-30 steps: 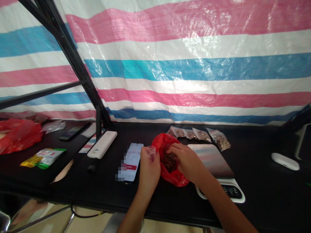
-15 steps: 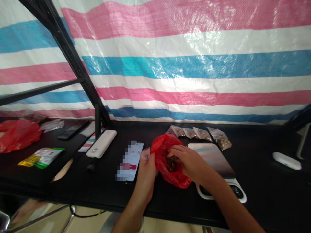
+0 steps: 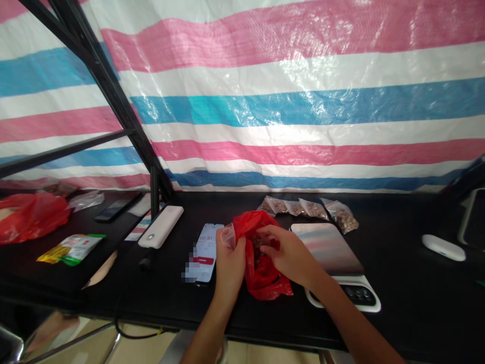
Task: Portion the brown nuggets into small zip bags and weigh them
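My left hand [image 3: 230, 263] is closed on the near-left rim of a red plastic bag [image 3: 267, 289] and on a small clear zip bag [image 3: 228, 235]. Inside the red bag lie small brown dried pieces [image 3: 261, 260], partly in shadow. My right hand [image 3: 291, 253] reaches in over the bag's mouth, thumb and fingers curled in a pinch around some brown pieces. How many it holds is hidden. To the right of the bag is a kitchen scale [image 3: 328, 247] with a metal plate, partly covered by my right forearm.
Several filled zip bags [image 3: 314, 208] lie in a row behind the scale. A phone showing a timer [image 3: 206, 253] and a white power bank [image 3: 161, 226] are on the left. Farther left are a colourful packet [image 3: 78, 248] and another red bag [image 3: 34, 217]. A white case [image 3: 443, 247] sits right.
My right hand has drawn up a little and turned, its fingers now nearer the left hand and zip bag. The red bag's mouth has sagged and narrowed. The view has shifted slightly.
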### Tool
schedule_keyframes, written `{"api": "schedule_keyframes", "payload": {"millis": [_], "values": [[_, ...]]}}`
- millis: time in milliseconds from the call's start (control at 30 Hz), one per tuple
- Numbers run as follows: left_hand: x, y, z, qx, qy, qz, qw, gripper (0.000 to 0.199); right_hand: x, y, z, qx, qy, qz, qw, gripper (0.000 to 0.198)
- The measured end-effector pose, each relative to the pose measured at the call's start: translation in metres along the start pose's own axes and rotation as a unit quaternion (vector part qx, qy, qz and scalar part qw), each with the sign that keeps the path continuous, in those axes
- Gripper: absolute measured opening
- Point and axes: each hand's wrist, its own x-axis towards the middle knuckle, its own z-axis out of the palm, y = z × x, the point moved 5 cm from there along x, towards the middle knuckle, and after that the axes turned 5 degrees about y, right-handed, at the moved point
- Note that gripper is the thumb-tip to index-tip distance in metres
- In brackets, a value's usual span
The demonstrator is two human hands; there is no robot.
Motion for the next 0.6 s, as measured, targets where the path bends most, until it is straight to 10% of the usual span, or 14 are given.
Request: {"api": "schedule_keyframes", "payload": {"millis": [300,600], "values": [[-0.016,0.021,0.002,0.285,-0.059,0.237,0.927,0.020,0.000,-0.018,-0.037,0.188,0.066,-0.041,0.979,0.034],[-0.019,0.017,0.011,0.325,-0.100,0.231,0.911,0.015,-0.020,-0.056,-0.019,-0.068,0.066,-0.294,0.951,0.054]]}}
